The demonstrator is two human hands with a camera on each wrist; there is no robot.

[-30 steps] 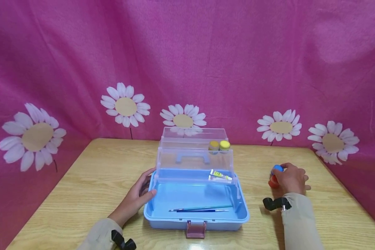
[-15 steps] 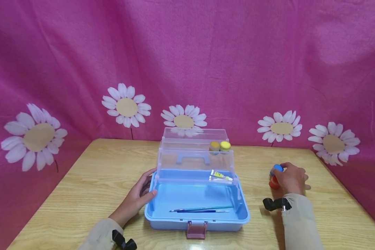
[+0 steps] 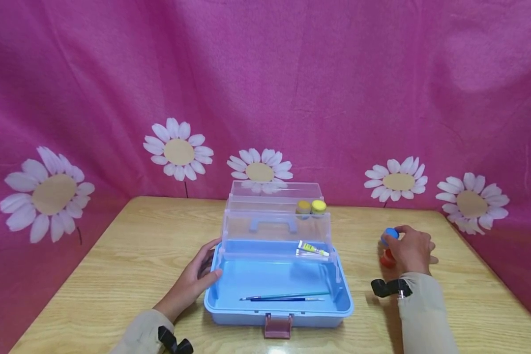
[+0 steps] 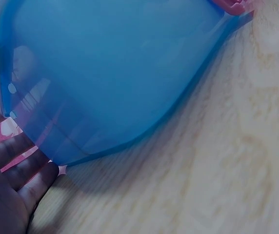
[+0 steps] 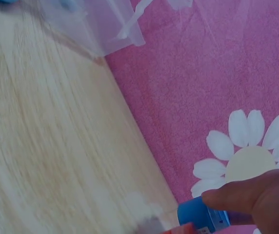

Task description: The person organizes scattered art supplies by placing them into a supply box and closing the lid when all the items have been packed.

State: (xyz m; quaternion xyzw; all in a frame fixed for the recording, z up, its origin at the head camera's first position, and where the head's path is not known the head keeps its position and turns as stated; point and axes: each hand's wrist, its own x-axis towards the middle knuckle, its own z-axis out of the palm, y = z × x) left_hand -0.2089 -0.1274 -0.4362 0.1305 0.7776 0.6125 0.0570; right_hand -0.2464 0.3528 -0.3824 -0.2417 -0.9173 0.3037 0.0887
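My left hand [image 3: 190, 282] grips the left wall of an open light-blue plastic box [image 3: 234, 317], its thumb over the rim and its fingers along the outside. In the left wrist view those fingers [image 4: 20, 163] lie against the blue wall. My right hand [image 3: 413, 250] pinches a small blue paint jar [image 3: 389, 235], the thumb on its side in the right wrist view. Just in front of it is a red paint jar [image 3: 387, 258], partly hidden by the hand. Two paintbrushes [image 3: 287, 296] lie on the box floor.
The box's clear lid trays [image 3: 274, 233] are folded up at its back. A paint tube [image 3: 311, 248] lies in the lower tray; a yellow jar [image 3: 318, 206] and an ochre jar [image 3: 303, 208] show at the upper one. A pink latch [image 3: 278, 327] hangs in front. Behind the wooden table [image 3: 115, 275] hangs a flowered curtain.
My right hand has shifted the blue jar slightly left and up in the head view, away from the red jar. The left hand and the box stay as they were.
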